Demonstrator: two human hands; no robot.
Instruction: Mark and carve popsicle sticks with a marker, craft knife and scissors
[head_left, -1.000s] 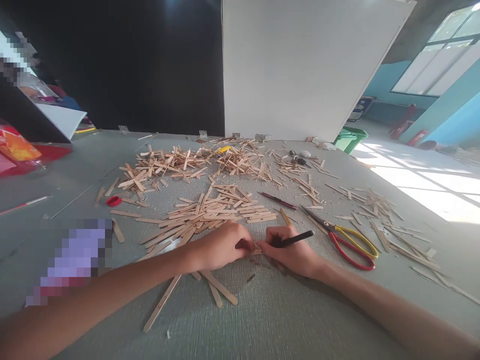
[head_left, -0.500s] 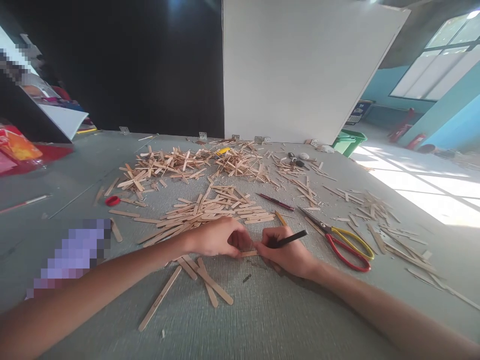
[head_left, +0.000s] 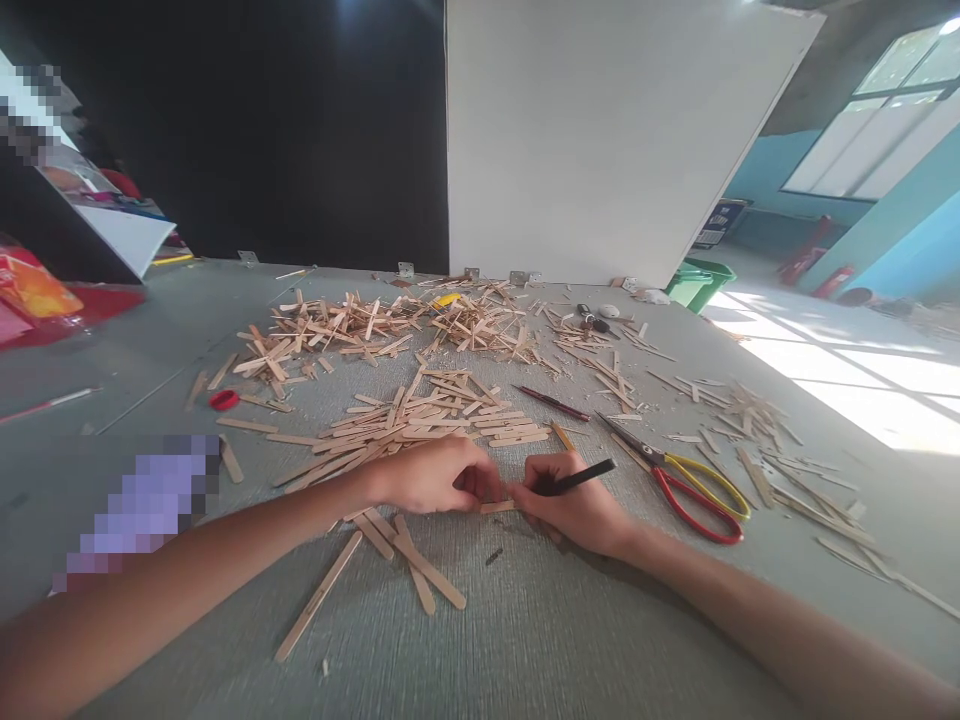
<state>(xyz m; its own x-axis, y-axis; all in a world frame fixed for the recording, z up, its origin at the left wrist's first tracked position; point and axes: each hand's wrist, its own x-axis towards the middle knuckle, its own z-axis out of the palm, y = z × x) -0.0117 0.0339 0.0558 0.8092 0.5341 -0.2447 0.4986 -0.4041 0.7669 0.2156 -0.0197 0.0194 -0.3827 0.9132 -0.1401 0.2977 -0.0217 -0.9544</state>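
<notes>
My left hand (head_left: 439, 475) is closed, with its curled fingertips on the left end of a short wooden craft stick (head_left: 496, 507) near the table surface. Against the stick's other end rests my right hand (head_left: 576, 508), its fingers wrapped round a black pen (head_left: 589, 475) that slants up to the right. The pen's tip is hidden by the fingers. Below my left wrist lie several loose craft sticks (head_left: 431, 572), two of them crossed. A pile of whole sticks (head_left: 420, 415) spreads just beyond both hands.
Scissors (head_left: 697, 500) with red and yellow handles lie right of my right hand, beside a dark red pen (head_left: 551, 402). Broken sticks (head_left: 337, 325) heap up farther back. A red tape ring (head_left: 224, 400) sits at left. Black and white panels (head_left: 600, 140) stand behind the table.
Almost nothing differs. The exposed craft stick between my hands has shifted very slightly; both hands and the pen stay in place.
</notes>
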